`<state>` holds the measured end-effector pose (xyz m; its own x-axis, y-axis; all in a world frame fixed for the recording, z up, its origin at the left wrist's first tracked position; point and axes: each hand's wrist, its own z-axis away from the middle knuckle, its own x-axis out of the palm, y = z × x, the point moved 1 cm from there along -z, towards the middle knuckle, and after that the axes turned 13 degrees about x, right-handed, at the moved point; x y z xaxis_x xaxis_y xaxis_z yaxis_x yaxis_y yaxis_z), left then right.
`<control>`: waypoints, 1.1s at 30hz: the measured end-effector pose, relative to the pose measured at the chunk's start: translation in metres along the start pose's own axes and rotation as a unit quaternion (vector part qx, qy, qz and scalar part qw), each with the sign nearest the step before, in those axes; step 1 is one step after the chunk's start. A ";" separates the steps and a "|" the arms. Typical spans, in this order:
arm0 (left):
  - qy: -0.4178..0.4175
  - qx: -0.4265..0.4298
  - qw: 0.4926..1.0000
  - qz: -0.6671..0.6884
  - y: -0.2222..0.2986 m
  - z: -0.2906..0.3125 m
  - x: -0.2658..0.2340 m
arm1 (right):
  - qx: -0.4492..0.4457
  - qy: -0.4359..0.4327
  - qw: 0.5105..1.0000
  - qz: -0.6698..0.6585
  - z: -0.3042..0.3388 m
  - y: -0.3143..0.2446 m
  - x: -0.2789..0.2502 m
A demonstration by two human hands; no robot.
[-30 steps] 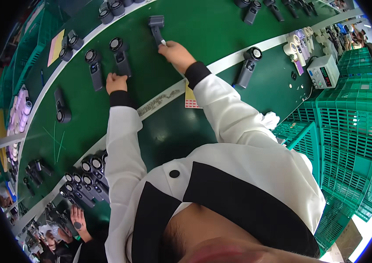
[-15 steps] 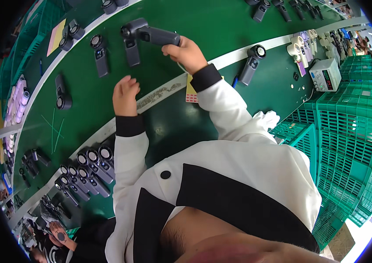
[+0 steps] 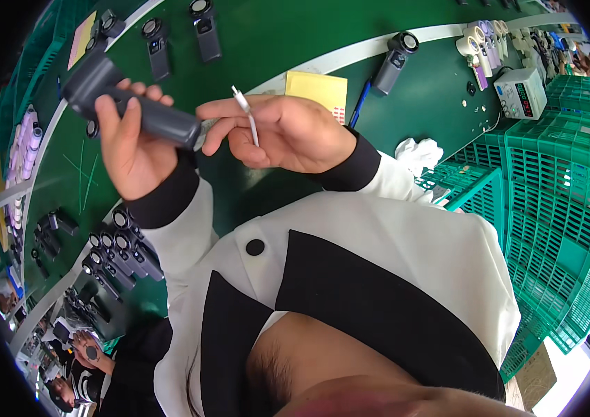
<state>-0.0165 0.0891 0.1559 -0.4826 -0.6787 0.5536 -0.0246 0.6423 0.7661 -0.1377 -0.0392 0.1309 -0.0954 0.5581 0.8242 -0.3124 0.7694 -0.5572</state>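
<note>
A dark grey handheld fan lies slanted in my left hand, its thick round head up to the left and its handle end toward my right hand. My left fingers are wrapped round the handle. My right hand pinches a thin white cable with a small plug standing up past the fingers. Its fingertips are close beside the handle's end; whether they touch it I cannot tell.
More grey fans lie on the green bench. A fan, blue pen and yellow sheet are right. Several fans are lined up lower left. Behind a white meter stand green crates. A co-worker's hand shows lower left.
The fan has passed from my right hand to my left and come nearer, toward the left. My right hand has moved down and now shows the white cable.
</note>
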 end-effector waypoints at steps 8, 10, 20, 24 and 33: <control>-0.012 -0.058 0.998 -0.007 0.047 0.045 -0.003 | 0.084 -0.080 0.990 -0.079 0.018 -0.006 0.038; -0.029 -0.064 0.998 0.007 0.050 0.056 -0.005 | 0.092 -0.106 0.985 -0.101 0.020 -0.003 0.044; -0.009 -0.020 0.972 -0.234 0.074 0.104 0.024 | 0.007 -0.059 0.998 0.032 0.041 0.014 0.054; -0.083 -0.014 0.986 -0.144 0.075 0.120 0.025 | -0.080 0.039 0.979 0.181 0.055 0.026 0.058; -0.064 -0.044 0.986 -0.151 0.088 0.161 0.025 | -0.069 0.067 0.958 0.271 0.070 0.038 0.071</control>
<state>-0.1720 0.1861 0.1849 -0.5716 -0.7799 0.2550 -0.1106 0.3812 0.9178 -0.2229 0.0078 0.1748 -0.0833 0.9146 0.3958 -0.1219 0.3848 -0.9149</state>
